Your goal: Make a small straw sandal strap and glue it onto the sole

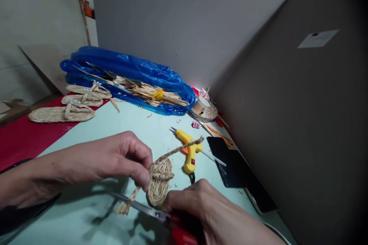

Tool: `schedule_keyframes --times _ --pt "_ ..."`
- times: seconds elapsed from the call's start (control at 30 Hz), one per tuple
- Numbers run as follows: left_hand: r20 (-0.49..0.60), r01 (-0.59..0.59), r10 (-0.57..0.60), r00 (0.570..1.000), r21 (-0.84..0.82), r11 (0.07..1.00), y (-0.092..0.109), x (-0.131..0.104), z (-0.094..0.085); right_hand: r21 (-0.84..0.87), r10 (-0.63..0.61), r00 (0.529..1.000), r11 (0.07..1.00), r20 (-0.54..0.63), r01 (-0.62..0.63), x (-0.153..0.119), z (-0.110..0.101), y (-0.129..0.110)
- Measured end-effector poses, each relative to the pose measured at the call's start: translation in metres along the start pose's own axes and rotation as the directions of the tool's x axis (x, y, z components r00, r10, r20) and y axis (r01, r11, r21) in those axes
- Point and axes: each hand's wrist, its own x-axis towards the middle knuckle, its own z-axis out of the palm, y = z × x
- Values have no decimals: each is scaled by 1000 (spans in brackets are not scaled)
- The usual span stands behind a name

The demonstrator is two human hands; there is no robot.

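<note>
Hands [115,160] two, woven sandal [159,182] one, scissors [161,214] one

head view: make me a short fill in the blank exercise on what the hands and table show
1. The left hand pinches a small woven straw sandal with a braided ____ strap.
2. The right hand holds scissors with ____ handles.
3. The glue gun lying on the table is ____.
4. Straw bundles lie on a ____ plastic bag.

Missing words: straw; red; yellow; blue
</note>
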Motion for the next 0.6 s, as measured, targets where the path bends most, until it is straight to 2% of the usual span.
schedule_keyframes --times 0.1,0.27,0.37,0.47,0.6 --pt "-48 -28 27 998 -8 1000 4 0 -2 32 20 999 999 -34 -19 -2 0 0" --pt "-84 -52 46 995 -62 997 5 1 7 22 -103 992 994 -79 105 -7 6 15" --pt "-72 -60 54 996 -89 994 4 0 11 39 -127 985 990 -121 132 -8 9 20" --pt "-79 -74 66 995 -103 992 4 0 12 64 -135 984 988 -113 143 -8 9 18" --pt "-129 -93 80 988 -100 991 4 1 13 22 -96 993 995 -70 97 -5 4 12"
